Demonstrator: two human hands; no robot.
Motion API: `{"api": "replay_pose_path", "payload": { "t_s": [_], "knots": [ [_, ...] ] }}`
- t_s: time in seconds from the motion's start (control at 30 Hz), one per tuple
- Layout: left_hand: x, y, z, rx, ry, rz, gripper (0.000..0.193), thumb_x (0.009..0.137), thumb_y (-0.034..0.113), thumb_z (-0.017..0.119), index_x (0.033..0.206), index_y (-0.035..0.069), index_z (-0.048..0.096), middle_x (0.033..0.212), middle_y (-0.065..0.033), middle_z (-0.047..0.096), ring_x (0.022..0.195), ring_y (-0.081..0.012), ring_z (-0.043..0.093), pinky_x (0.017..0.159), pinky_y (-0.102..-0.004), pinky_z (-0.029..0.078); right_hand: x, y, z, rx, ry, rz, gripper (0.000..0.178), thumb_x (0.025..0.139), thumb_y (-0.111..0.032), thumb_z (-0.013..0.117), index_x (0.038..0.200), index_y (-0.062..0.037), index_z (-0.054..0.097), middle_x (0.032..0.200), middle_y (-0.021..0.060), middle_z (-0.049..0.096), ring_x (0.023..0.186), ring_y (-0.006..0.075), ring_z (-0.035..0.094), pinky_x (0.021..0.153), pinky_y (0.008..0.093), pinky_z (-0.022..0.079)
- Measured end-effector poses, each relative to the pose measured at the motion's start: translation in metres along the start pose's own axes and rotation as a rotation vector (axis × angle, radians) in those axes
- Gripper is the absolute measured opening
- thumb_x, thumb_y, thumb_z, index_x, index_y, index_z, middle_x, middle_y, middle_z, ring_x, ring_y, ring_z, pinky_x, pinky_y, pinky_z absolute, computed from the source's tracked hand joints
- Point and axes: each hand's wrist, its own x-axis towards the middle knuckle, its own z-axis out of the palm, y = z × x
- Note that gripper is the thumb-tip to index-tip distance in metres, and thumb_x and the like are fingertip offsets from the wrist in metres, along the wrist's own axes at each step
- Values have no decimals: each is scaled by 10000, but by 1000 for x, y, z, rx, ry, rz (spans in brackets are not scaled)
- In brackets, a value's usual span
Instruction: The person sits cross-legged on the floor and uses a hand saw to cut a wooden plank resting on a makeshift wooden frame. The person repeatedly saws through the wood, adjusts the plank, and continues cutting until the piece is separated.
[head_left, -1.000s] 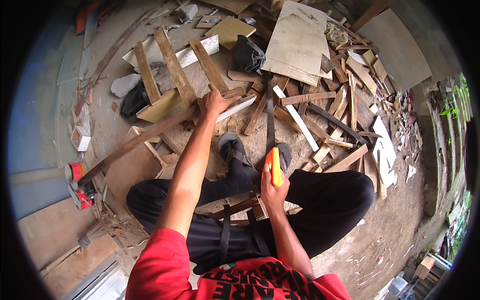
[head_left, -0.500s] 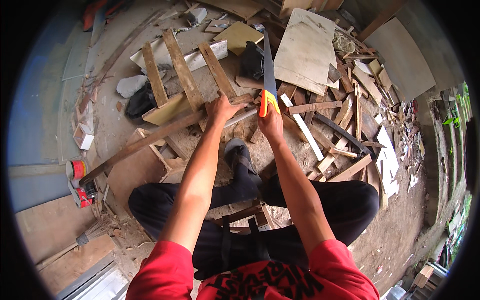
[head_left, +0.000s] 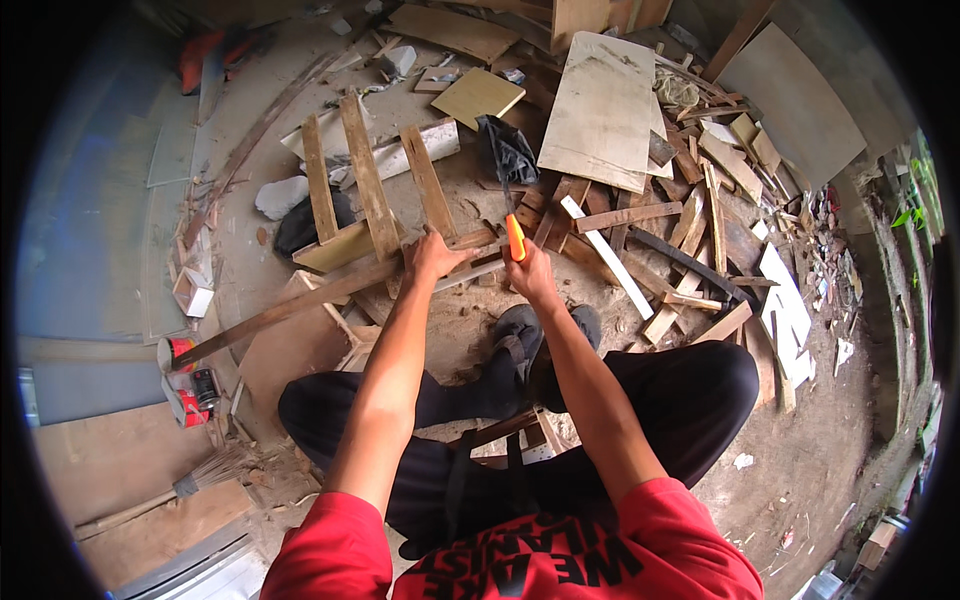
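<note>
My right hand (head_left: 530, 274) is closed round the orange handle of a handsaw (head_left: 515, 238). The saw's blade points away from me and shows only as a thin dark line, nearly edge-on, by the right end of a long wooden strip (head_left: 290, 312). I cannot make out whether its teeth touch the wood. My left hand (head_left: 430, 258) grips the strip just left of the saw, thumb stretched toward it. From there the strip runs down to the left. Beyond my left hand, upright slats (head_left: 368, 180) rise from a wooden board.
Scrap wood (head_left: 690, 230) lies heaped on the right, with a large pale panel (head_left: 600, 110) behind it. A black bag (head_left: 508, 150) sits past the saw. Red cans (head_left: 185, 400) stand at the left near the strip's far end. My shoes (head_left: 520, 340) are below my hands.
The saw has tipped from showing its broad blade to nearly edge-on, and its handle has come down to the strip's end. My left hand keeps its grip. Both shoes now show.
</note>
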Motion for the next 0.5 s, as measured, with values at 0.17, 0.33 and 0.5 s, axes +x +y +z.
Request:
{"api": "replay_pose_path", "payload": {
  "t_s": [0.17,0.33,0.5],
  "knots": [
    [-53,1,22,217,265,44,1361,635,753,788,1561,-44,190,1487,-305,441,1420,-417,386,1151,-525,335,-48,-7,9,-7,-14,17,281,906,-271,666,910,5,614,777,289,629,798,495,631,666,495,494],
    [-69,-14,40,305,381,320,942,763,702,714,1412,48,519,1474,-192,502,1459,-363,324,1154,-608,268,-84,-5,-2,39,81,79,313,917,-289,654,870,18,623,779,289,644,796,493,646,665,502,500],
    [-67,-2,44,286,303,394,727,784,683,703,1103,30,706,1151,-178,710,1360,-321,479,1180,-520,275,-95,-6,-50,-60,101,22,360,933,-312,656,835,35,637,700,267,627,680,394,687,614,455,492]
  ]
}}
